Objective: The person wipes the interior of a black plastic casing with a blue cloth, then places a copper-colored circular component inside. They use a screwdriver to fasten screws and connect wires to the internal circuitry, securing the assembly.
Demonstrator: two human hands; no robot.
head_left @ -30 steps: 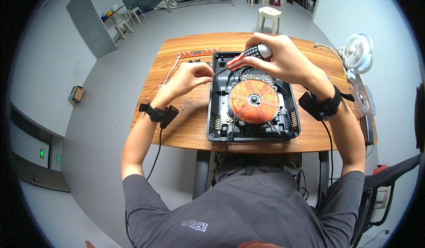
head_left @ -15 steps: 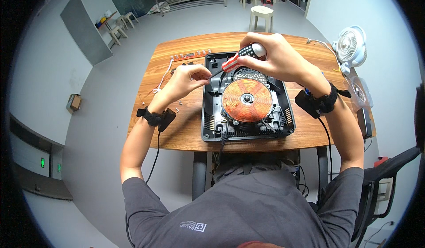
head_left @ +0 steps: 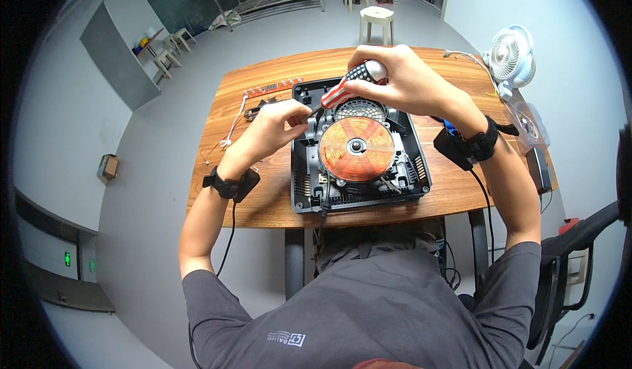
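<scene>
An opened induction cooker (head_left: 361, 204), its black casing showing a round copper coil (head_left: 355, 152), lies on the wooden table in front of me. My right hand (head_left: 388, 76) is wrapped round a screwdriver (head_left: 339, 94) whose handle has red and white stripes and white stars on dark. Its shaft slants down and left toward the casing's far left part. There my left hand (head_left: 275, 129) is closed in a pinch close to the screwdriver's tip; whatever its fingertips hold is too small to make out. Beyond the coil shows a round fan grille (head_left: 359, 110).
An orange-red circuit strip (head_left: 273, 87) with a white cable (head_left: 230, 132) lies at the table's far left. A small dark part (head_left: 253, 112) sits beside my left hand. On the right stand a white fan (head_left: 510, 56) and a clear plastic container (head_left: 528, 124).
The whole view has shifted a little, so the cooker appears slightly further left. Both hands keep their places at the cooker, the screwdriver still in my right hand.
</scene>
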